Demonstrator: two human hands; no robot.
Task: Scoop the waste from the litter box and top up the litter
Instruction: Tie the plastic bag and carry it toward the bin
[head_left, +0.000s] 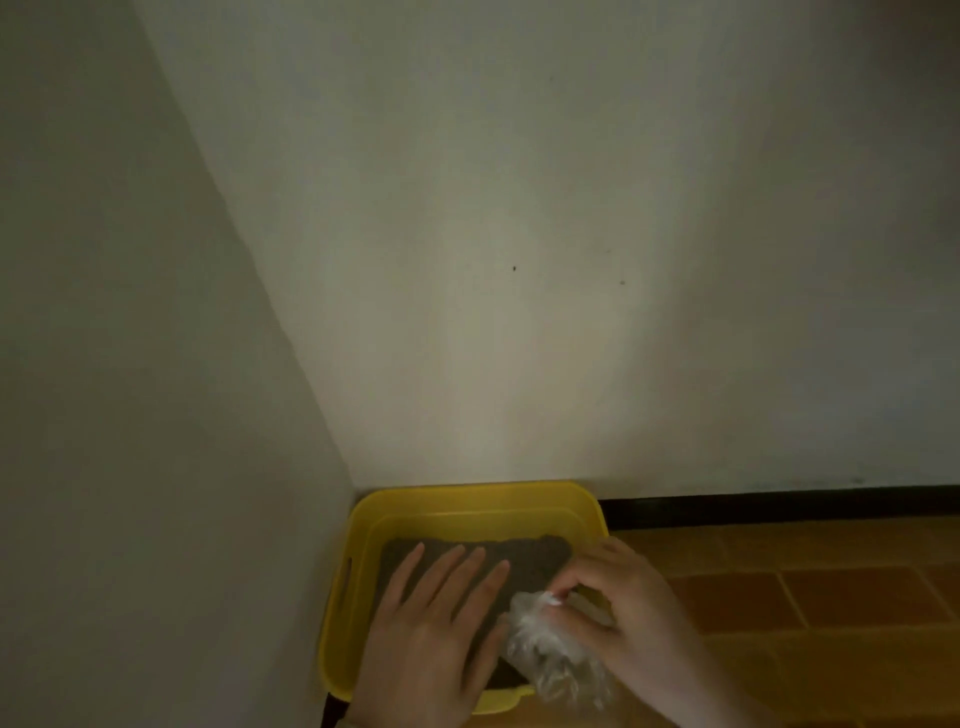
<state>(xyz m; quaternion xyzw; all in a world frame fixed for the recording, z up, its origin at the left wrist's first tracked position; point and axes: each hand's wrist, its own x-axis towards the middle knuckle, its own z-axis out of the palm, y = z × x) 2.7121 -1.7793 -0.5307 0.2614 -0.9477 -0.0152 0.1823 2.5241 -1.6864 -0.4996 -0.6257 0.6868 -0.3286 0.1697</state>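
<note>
Nearest the camera, the left hand (431, 623) was held flat over the grey litter (530, 556), its 4 visible fingers straight, slightly spread and grasping nothing; whether the litter was touched could not be told. Just beside it, a crumpled clear plastic bag (545, 654) was pinched near its top by the curled fingers of the right hand (623, 608). The litter was contained in a yellow litter box (467, 499) set on the tiled floor (831, 597) in the corner of 2 pale walls (519, 260), beside a black skirting (779, 501).
</note>
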